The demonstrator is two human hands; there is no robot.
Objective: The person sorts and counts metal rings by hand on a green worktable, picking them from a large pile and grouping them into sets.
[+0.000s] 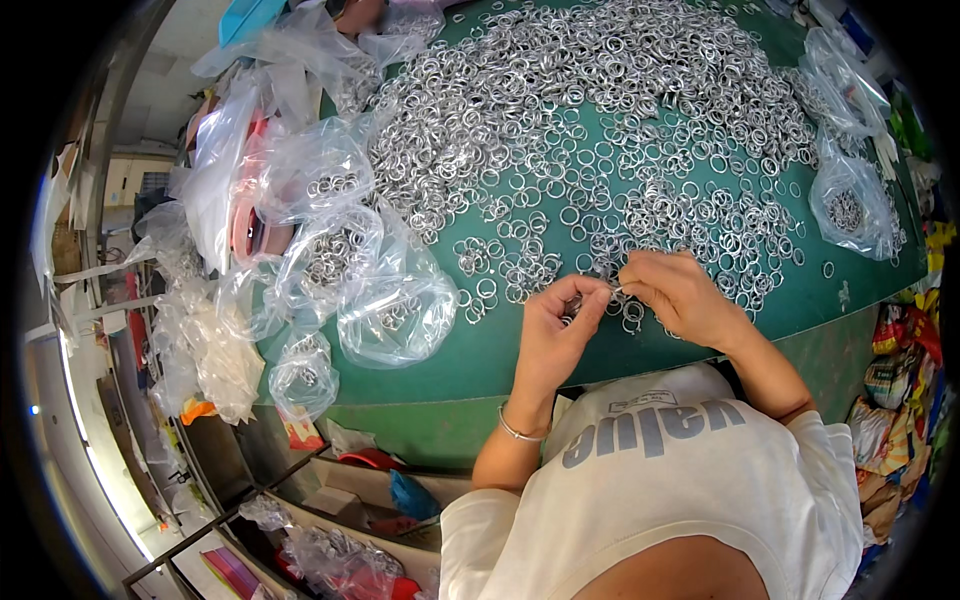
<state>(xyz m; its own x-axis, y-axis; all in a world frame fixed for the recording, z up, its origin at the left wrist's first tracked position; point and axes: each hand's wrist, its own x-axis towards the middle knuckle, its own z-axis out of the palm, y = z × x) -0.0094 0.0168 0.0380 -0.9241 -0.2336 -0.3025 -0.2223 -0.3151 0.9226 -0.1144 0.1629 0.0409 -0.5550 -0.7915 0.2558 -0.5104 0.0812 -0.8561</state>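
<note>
Silver metal rings (660, 60) lie in a big heap across the far part of the green table (790, 300), thinning into loose clusters toward me. At the table's near side my left hand (562, 325) is closed, thumb and forefinger pinched together, with silver rings showing in the curl of its fingers. My right hand (685, 298) also pinches, its fingertips almost meeting the left ones. What sits between the right fingertips is too small to make out. More loose rings lie right beside and beneath both hands.
Clear plastic bags (398, 310) holding rings crowd the table's left side, and another bag (850, 205) lies at the right edge. A blue tray (250, 18) stands far left. Below the left edge are open drawers (340, 490) with assorted items. Colourful packages (890, 380) are piled at right.
</note>
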